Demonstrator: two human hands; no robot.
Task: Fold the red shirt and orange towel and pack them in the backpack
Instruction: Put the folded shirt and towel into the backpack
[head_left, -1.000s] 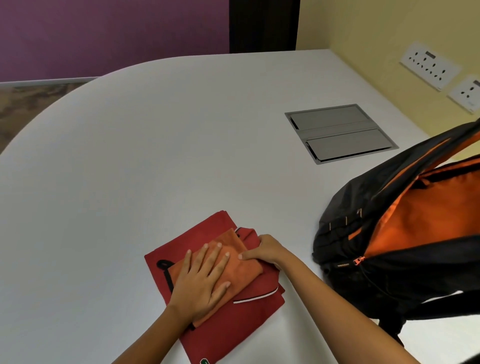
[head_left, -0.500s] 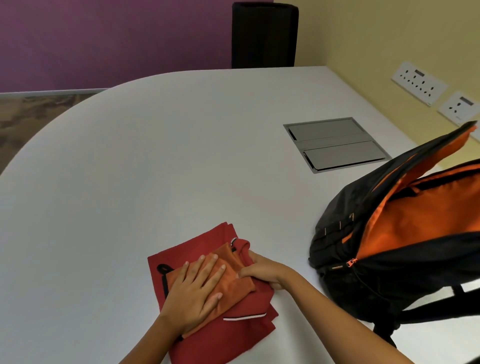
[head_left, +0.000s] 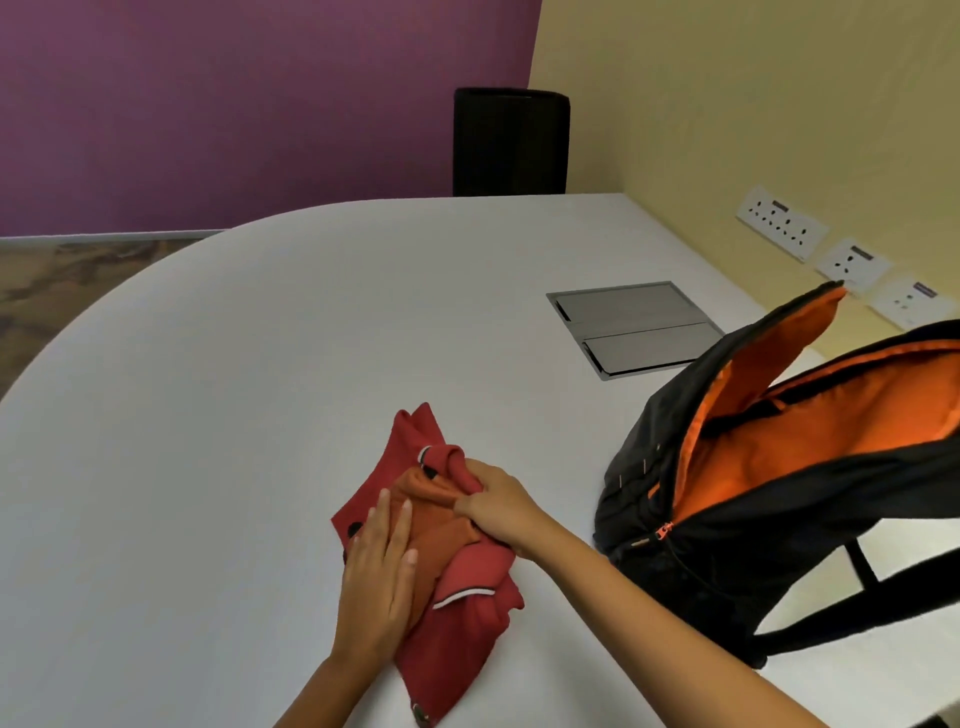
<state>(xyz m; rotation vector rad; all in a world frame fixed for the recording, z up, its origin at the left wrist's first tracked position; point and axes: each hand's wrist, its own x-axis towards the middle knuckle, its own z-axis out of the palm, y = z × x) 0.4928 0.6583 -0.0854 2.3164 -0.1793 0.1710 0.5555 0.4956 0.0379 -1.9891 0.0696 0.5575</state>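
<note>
fingers (head_left: 470, 480) of the right hand (head_left: 498, 506) are curled tight and a bunched fold of the red shirt (head_left: 457, 639) is gripped at its right edge, lifted a little off the counter (head_left: 234, 415). fingers (head_left: 387, 525) of the left hand (head_left: 376, 587) are laid out straight and close together, nothing gripped, the palm pressed flat on the bundle's left side. the orange towel (head_left: 431, 525) is seen lying on top of the shirt, wedged between the two hands, its upper end tucked under the raised red fold and its lower left part covered by the left palm. a white-and-black trimmed edge of the shirt is shown just below the towel, and a dark print can be made out near the bottom corner, though what it reads cannot be told. the shirt is rumpled, its far corner pointed away across the white counter. the backpack (head_left: 727, 545) is stood to the right of the bundle, near the right forearm but apart from the cloth, black outside, its main compartment gaping wide with the orange lining exposed and an orange zip pull hung at the front. a strap is trailed out on the counter at its right. a metal hatch (head_left: 634, 327) is set flush into the counter beyond the backpack. wall sockets (head_left: 782, 222) are mounted on the yellow wall, and a dark chair back (head_left: 511, 140) is seen at the counter's far edge against the purple wall.
</note>
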